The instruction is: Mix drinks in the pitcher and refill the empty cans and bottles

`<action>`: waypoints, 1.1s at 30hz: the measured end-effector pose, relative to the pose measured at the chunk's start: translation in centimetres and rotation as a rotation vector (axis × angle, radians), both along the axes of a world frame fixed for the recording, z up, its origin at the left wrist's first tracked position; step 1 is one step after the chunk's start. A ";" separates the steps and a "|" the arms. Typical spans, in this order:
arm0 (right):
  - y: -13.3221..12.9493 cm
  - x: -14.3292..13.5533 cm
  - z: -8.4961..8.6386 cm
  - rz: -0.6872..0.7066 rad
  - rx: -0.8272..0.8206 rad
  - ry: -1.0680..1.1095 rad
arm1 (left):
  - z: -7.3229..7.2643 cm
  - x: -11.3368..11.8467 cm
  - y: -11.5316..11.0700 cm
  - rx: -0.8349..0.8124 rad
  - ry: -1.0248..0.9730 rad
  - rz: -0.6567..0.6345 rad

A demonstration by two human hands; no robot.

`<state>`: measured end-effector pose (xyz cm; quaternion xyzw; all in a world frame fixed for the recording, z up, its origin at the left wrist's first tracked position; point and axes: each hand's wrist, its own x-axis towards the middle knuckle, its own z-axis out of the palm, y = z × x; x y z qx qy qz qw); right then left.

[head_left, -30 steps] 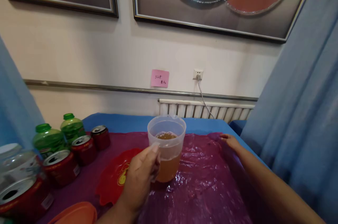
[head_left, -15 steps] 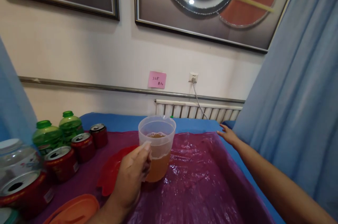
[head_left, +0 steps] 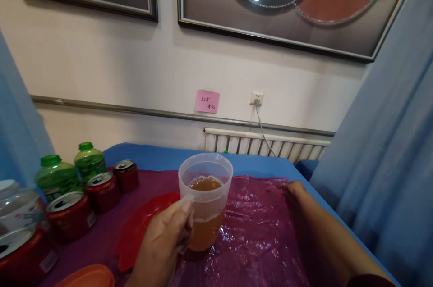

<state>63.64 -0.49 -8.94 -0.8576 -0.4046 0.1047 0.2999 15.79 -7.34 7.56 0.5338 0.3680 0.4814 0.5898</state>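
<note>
My left hand [head_left: 169, 233] is closed round the handle of a clear plastic pitcher [head_left: 206, 201], which stands upright and is partly filled with brown liquid. Foam rings the liquid's surface. At the right edge of the purple plastic sheet [head_left: 257, 228], my right hand [head_left: 296, 192] touches the sheet; its fingers are bent and partly hidden, and what they grip cannot be made out. Behind my left hand lies a red dish [head_left: 135, 228] with a wavy rim.
Red cans [head_left: 71, 215], green-capped bottles [head_left: 89, 161] and a clear jar [head_left: 20, 210] line the left side. An orange lid-like item [head_left: 88, 277] lies at the front left. Blue curtains [head_left: 382, 143] hang at the right; a radiator [head_left: 264, 143] is behind the table.
My right hand has come down onto the sheet's right edge, and its fingers have drawn in. The pitcher, still in my left hand, appears slightly nearer and lower. The view has shifted a little.
</note>
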 end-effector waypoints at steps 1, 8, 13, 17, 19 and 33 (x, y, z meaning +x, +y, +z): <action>0.0 -0.1 0.3 -0.002 -0.014 0.030 | 0.1 0.0 -0.1 0.006 -0.002 -0.001; -2.2 -1.4 5.9 -0.035 0.100 0.073 | 0.8 -0.6 -0.7 0.064 0.005 -0.032; -4.1 -3.5 11.6 -0.013 0.292 -0.036 | 1.1 -1.4 -1.5 0.047 -0.009 -0.051; -4.9 -5.6 15.6 0.014 0.391 -0.103 | 1.0 -1.9 -2.1 0.025 -0.027 -0.066; -5.1 -6.7 17.1 0.030 0.428 -0.128 | 0.9 -2.2 -2.2 0.032 -0.028 -0.069; -5.9 -10.9 24.1 0.054 0.605 -0.176 | 1.3 -3.3 -2.8 0.040 -0.035 -0.045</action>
